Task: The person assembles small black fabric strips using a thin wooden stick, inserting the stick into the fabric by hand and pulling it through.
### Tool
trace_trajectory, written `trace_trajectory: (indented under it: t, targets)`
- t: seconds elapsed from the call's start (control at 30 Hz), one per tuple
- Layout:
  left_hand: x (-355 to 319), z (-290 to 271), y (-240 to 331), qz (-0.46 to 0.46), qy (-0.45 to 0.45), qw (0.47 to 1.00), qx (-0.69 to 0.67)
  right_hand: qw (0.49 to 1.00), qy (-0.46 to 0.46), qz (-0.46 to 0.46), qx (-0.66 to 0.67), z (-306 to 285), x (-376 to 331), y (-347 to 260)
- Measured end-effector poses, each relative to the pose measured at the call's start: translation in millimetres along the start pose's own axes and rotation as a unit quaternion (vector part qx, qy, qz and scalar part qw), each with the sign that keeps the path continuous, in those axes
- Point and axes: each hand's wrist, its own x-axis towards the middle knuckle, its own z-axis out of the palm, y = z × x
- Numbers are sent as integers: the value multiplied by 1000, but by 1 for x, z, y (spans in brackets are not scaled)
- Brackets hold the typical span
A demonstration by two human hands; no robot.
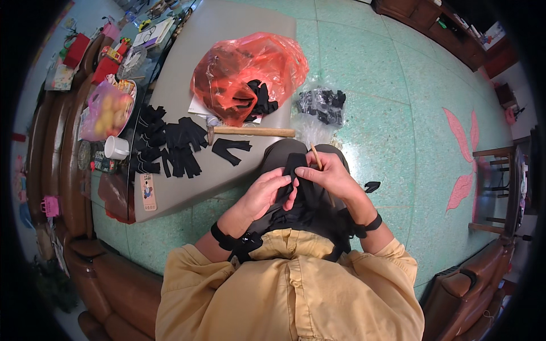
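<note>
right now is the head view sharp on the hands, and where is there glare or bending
Head view: both the left hand and right hand on the black fabric piece are sharp, lit evenly with soft shadows; glare streaks the red plastic bag and clear bag; fisheye bends the grey table edges and sofa, with black corners.

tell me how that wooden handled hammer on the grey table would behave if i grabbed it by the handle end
The hammer looks stiff, a straight wooden handle with no sag. Its small metal head sits at the left end, so it would probably feel head-heavy and dip that way. Lying flat on the grey table, the handle might roll slightly, though the head should stop it.
</note>
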Motion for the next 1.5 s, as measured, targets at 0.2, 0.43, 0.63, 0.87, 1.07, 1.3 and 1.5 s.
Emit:
trace_trajectory:
  t: [0.2, 0.43, 0.63, 0.87, 1.07, 1.3, 1.5]
  targets:
    - [3, -6, -6, 45, 13, 983, 178, 998, 26, -4, -50, 17, -10, -15]
    - [-7, -2, 7, 20, -65, 984, 167, 996, 20, 51, 65, 10, -14, -16]
    - [-7, 12, 2, 180, 36, 980, 72, 974, 58, 98, 196, 5, -12, -8]
    - [-3, 15, -10, 197, 147, 931, 271, 972, 71, 98, 202, 17, -12, -3]
    - [7, 12, -17, 263, 213, 854, 395, 983, 174, -61, -10, 30, -14, 8]
    - [9, 5, -13, 254, 168, 848, 435, 990, 85, 76, 81, 15, -18, -6]
    - [12, 18, -11, 274, 119, 921, 250, 987, 113, -21, 112, 22, -18, 4]
